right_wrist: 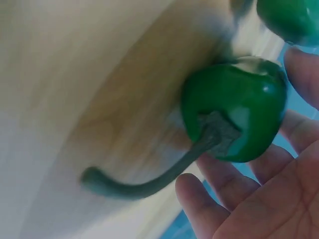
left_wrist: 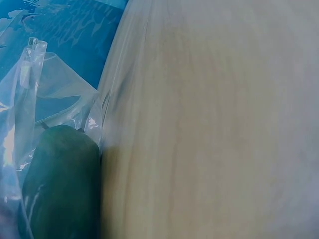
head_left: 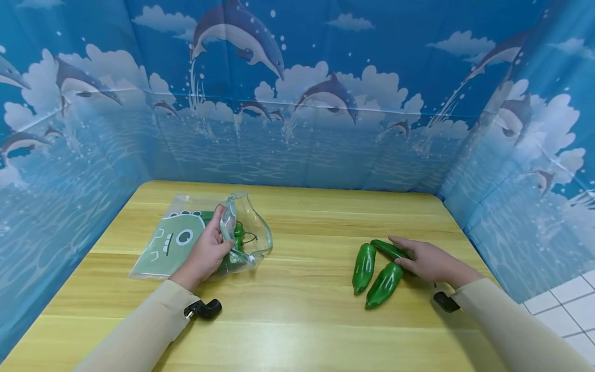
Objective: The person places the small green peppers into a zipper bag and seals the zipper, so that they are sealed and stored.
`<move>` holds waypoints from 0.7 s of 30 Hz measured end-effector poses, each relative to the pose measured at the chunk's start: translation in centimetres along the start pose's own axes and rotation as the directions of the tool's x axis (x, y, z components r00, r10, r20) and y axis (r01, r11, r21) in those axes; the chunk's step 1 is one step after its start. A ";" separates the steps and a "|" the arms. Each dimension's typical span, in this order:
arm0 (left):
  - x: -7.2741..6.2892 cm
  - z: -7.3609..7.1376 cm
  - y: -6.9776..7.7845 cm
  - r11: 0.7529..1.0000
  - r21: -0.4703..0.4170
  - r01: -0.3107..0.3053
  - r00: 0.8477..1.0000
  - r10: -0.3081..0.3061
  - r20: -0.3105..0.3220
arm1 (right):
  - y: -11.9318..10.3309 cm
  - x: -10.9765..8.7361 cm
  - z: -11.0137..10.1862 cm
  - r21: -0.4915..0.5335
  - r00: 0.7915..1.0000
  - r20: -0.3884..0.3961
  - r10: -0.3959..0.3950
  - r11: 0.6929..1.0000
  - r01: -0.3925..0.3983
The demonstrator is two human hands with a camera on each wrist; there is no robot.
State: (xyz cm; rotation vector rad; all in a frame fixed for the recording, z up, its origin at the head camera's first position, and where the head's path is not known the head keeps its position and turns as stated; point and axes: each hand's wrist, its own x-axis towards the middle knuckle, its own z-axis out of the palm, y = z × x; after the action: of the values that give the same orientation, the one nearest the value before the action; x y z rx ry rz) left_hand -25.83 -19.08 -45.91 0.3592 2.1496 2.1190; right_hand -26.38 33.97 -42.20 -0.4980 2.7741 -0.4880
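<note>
My left hand [head_left: 207,253] grips the mouth of a clear plastic bag [head_left: 257,222] with a green cartoon face printed on it. Several green peppers [head_left: 238,235] show through the bag's opening; in the left wrist view one pepper [left_wrist: 62,184] lies inside the clear plastic. On the right, my right hand [head_left: 427,261] has its thumb and fingers around a long green pepper [head_left: 389,250], whose curved stem [right_wrist: 149,189] points away from the palm in the right wrist view. Two more green peppers, one upright [head_left: 364,268] and one slanting [head_left: 384,285], lie just left of that hand.
The wooden table [head_left: 297,330] carries everything. A blue curtain [head_left: 297,144] printed with dolphins rises behind it and on both sides. White floor tiles [head_left: 567,305] show at the right. Black wrist devices [head_left: 206,309] hang below both sleeves.
</note>
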 end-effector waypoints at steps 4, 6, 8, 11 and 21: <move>0.0 0.0 0.0 1.000 0.005 0.005 1.000 -0.005 -0.003 | 0.5 -0.4 0.2 -0.017 1.000 -0.014 -0.012 1.000 0.012; 0.0 0.1 0.0 1.000 0.006 0.006 1.000 -0.006 -0.004 | 0.8 -0.6 0.3 -0.025 1.000 -0.020 -0.013 1.000 0.013; 0.0 0.1 0.0 1.000 0.008 0.006 1.000 -0.006 -0.004 | 1.1 -0.7 0.4 -0.030 1.000 -0.027 -0.014 0.999 0.013; 0.0 0.1 0.0 1.000 0.009 0.003 1.000 -0.003 -0.004 | 1.4 -0.9 0.5 -0.021 0.999 -0.037 -0.007 1.000 0.007; -0.1 0.0 -0.1 1.000 0.008 -0.006 1.000 0.006 -0.003 | 2.7 -1.5 0.4 -0.028 0.999 -0.043 0.004 1.000 -0.005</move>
State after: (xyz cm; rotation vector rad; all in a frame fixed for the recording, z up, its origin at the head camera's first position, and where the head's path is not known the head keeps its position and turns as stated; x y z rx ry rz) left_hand -25.75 -19.14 -45.98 0.3640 2.1614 2.1166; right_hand -25.68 36.80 -43.22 -0.4932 2.8263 -0.4655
